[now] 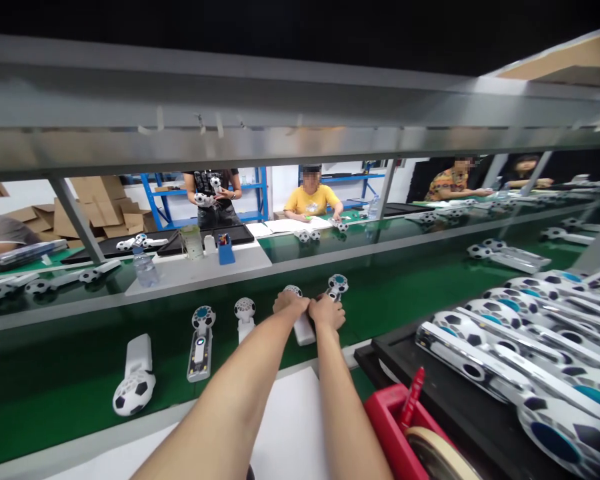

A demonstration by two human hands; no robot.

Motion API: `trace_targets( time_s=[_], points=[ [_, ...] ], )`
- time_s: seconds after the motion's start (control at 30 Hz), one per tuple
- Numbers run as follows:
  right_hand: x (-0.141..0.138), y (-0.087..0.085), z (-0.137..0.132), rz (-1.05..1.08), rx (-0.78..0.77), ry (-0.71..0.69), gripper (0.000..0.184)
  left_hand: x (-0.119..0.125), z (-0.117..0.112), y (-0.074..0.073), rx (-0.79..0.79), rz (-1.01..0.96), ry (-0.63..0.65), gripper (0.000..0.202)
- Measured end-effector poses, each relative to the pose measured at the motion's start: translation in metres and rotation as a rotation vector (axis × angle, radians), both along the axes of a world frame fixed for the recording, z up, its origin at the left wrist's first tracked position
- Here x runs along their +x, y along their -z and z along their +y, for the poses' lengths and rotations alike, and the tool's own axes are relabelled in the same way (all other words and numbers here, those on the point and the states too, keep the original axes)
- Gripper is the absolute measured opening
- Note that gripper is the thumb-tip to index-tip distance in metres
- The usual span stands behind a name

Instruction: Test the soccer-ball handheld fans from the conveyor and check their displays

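Observation:
My left hand (289, 303) is closed around the upper part of a white device with a soccer-ball-patterned head (294, 291); its white handle (304, 331) sticks out below. Right beside it, my right hand (329, 312) is curled on a second such device, whose ball head with a blue disc (338, 283) shows above the fingers. Both are at the green belt, and the fingertips are partly hidden. Left of my hands lie more of these devices: a white one (245, 309), one with a clear-fronted handle (200, 353), and one with its ball toward me (134, 393).
White paper (293, 413) lies below my forearms. At right, a black tray (405, 360) is piled with similar devices, beside a red bin (387, 413) holding a red pen and tape roll. A metal shelf beam (280, 143) crosses overhead. Across the belt, co-workers (313, 200) handle similar pieces.

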State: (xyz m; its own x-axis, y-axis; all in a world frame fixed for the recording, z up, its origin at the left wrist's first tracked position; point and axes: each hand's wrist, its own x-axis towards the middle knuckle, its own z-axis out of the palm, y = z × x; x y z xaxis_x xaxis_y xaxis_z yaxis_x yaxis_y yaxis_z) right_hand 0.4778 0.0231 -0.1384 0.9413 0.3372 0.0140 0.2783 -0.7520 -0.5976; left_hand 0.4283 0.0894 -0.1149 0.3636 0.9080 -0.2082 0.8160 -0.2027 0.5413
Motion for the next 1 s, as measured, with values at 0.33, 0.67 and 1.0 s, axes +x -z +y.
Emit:
trace_targets(
  time_s=[0.33, 0.67, 1.0],
  points=[
    [-0.001, 0.008, 0.01, -0.031, -0.037, 0.111, 0.042, -0.023, -0.047, 0.017, 0.034, 0.09, 0.073, 0.045],
    [-0.001, 0.01, 0.012, 0.013, -0.07, -0.016, 0.042, -0.092, -0.034, -0.052, -0.448, -0.107, 0.174, 0.034],
    [-0.028, 0.003, 0.017, 0.01, -0.078, -0.3, 0.037, -0.294, -0.117, -0.1, -0.476, -0.742, 0.168, 0.026]
  ],
)
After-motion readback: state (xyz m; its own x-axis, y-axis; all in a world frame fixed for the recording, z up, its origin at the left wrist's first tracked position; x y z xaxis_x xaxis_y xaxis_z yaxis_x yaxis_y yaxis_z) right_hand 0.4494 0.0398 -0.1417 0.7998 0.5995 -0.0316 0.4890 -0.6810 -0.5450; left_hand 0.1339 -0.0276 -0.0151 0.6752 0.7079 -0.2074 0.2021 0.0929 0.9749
